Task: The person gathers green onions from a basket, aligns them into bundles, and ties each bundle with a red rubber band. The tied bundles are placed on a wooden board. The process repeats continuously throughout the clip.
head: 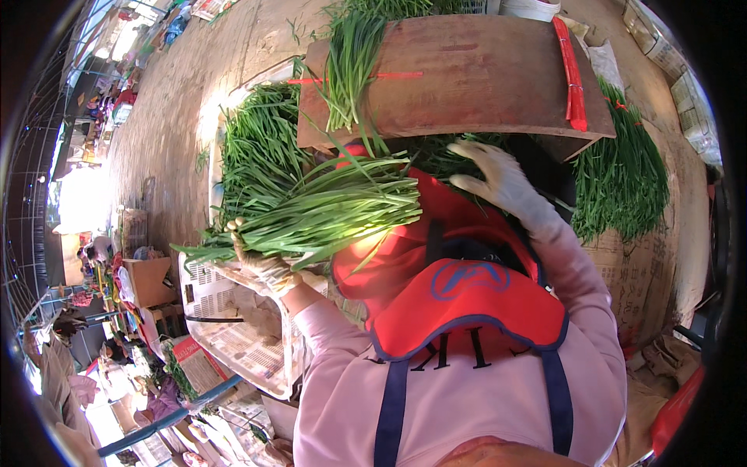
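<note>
My gloved left hand grips a loose bunch of Chinese chives near its leafy end. The pale cut ends point right, over the red apron on my lap. My gloved right hand is held apart from the bunch, fingers spread and nothing in them, near the front edge of a low wooden board. A smaller bunch of chives lies on the board's left end, across a red tie strip. More chives fill a crate to the left.
A bundle of red tie strips lies on the board's right end. Tied chives rest on cardboard to the right. A white plastic crate stands by my left forearm, with a blue metal bar beyond it.
</note>
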`<state>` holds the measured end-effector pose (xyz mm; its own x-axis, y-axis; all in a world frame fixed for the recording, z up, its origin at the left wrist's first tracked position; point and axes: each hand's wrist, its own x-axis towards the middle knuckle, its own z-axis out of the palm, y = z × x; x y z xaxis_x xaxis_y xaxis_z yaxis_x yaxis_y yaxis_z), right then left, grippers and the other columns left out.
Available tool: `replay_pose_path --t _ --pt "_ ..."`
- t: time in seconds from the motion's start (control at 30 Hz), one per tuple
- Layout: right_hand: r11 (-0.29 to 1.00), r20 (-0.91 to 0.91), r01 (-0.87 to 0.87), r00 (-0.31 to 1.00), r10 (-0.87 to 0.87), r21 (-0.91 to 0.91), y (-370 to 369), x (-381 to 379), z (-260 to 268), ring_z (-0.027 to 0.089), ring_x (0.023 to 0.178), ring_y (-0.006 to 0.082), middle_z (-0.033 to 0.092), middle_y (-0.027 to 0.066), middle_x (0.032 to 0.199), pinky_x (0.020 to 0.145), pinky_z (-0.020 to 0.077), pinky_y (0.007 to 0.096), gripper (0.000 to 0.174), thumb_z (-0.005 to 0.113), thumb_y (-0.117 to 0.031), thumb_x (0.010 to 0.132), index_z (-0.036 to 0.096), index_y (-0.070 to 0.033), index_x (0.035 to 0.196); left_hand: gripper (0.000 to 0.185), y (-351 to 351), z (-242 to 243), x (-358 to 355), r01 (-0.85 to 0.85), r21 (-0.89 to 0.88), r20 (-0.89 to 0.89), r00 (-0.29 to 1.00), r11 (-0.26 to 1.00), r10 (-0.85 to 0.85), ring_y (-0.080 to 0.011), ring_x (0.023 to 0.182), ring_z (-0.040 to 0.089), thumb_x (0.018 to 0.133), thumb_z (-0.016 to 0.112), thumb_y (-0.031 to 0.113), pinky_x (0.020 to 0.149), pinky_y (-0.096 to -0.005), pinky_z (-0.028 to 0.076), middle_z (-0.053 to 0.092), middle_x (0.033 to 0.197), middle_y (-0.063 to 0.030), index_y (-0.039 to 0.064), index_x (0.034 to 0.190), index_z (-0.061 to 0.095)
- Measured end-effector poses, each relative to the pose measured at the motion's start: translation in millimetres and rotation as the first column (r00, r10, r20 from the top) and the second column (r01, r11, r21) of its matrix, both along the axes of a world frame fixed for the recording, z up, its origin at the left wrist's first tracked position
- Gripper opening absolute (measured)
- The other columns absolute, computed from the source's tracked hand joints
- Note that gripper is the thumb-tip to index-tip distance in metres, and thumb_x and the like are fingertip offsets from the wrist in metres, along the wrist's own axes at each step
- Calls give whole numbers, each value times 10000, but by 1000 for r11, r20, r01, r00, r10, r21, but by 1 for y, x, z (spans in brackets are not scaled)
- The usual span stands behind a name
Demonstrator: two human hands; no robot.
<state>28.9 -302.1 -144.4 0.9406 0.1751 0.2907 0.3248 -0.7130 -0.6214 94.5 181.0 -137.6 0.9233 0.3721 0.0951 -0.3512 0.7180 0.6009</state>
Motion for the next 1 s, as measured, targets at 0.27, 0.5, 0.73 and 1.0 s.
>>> replay_pose_path --t 0.27,0.5,0.73,1.0 --pt "888 -612 219 786 85 404 117 136 -97 625 1062 366 663 225 1143 896 485 401 669 728 -481 789 604 4 1233 159 -49 57 -2 269 -130 249 941 954 -231 -139 768 497 904 677 159 834 -340 445 539 823 10 112 1002 560" --pt "926 -521 245 851 -64 286 69 102 -118 631 1005 398 672 239 1052 876 486 441 410 660 -330 860 641 -31 1139 143 -42 37 -10 316 -196 323 915 928 -243 -90 626 501 978 581 242 729 -308 437 522 707 48 103 1006 569" --pt "817 -523 474 812 -261 328 4 49 -106 686 916 314 700 174 964 792 522 406 371 663 -326 867 635 -36 1096 147 -3 -9 2 386 -282 348 894 878 -281 -98 601 509 968 576 216 728 -311 422 556 691 46 78 995 621" --pt "985 -185 158 972 -143 66 70 20 -24 661 898 355 696 158 922 802 513 440 466 689 -522 812 707 -79 958 183 -11 -5 -1 399 -299 333 895 867 -297 -94 595 502 989 531 237 733 -305 427 531 653 55 81 967 624"
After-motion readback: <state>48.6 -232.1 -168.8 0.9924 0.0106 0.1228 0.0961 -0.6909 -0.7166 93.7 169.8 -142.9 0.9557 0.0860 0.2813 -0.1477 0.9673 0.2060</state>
